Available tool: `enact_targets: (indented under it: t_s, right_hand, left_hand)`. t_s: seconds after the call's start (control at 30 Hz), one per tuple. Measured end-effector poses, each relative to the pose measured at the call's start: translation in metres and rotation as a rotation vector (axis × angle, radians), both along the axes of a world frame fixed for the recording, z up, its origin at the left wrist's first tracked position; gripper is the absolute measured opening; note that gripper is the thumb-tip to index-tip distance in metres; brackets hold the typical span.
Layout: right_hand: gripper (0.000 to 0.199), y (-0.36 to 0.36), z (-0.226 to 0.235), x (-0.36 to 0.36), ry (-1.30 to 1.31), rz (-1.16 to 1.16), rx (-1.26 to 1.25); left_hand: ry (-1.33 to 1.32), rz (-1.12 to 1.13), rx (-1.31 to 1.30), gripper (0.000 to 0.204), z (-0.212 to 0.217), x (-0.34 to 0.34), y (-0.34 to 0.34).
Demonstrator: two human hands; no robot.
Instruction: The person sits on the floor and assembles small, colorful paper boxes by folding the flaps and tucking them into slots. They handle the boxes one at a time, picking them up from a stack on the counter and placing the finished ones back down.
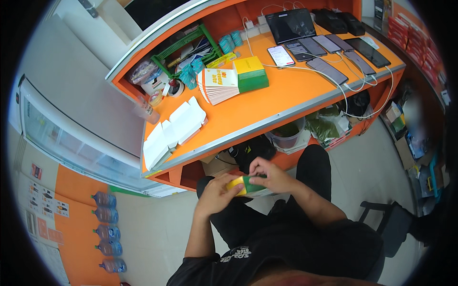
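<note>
Small yellow-and-green rectangular pack [248, 185], apparently card, held over the black trousers [236, 219] of a seated person, just off centre toward 5 o'clock. The bare left hand [220, 191] grips its yellow end, thumb across the face; the bare right hand [275, 178] pinches the green end, fingers curled. Too hard a pinch could crease the thin-looking walls; a loosened hold could drop it between the knees. At 12 o'clock from it, on the orange tabletop [238, 117], a fanned stack of white-and-orange cards [218, 86] might slide if the table were knocked. At 2 o'clock, a looped white cable [392, 85] past the edge could catch a leg and drag the dark flat phones [327, 70]. Large orange lettering marks the fanned stack's top; the pack's own print is too small to read; the black shirt [305, 238] carries white lettering.
</note>
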State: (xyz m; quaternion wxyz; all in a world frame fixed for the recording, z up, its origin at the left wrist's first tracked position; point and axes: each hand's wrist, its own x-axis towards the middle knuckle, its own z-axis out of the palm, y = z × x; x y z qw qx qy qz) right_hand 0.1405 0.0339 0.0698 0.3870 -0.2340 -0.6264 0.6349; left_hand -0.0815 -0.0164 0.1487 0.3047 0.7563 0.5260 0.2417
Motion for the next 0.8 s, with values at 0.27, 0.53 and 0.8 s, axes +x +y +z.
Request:
enact_targets:
  t_s: [0.27, 0.53, 0.8]
  right_hand:
    - [0.041, 0.009, -0.051, -0.008, -0.100, -0.534, 0.316]
    - [0.032, -0.013, -0.067, -0.022, -0.243, -0.463, 0.515]
    - [0.022, 0.000, -0.068, -0.019, -0.038, -0.611, 0.437]
  left_hand:
    - [-0.747, 0.142, -0.540, 0.028, -0.081, -0.035, 0.020]
    - [-1.231, 0.435, -0.521, 0.022, -0.142, 0.013, 0.035]
    - [-1.053, 0.408, -0.288, 0.026, -0.108, 0.027, 0.046]
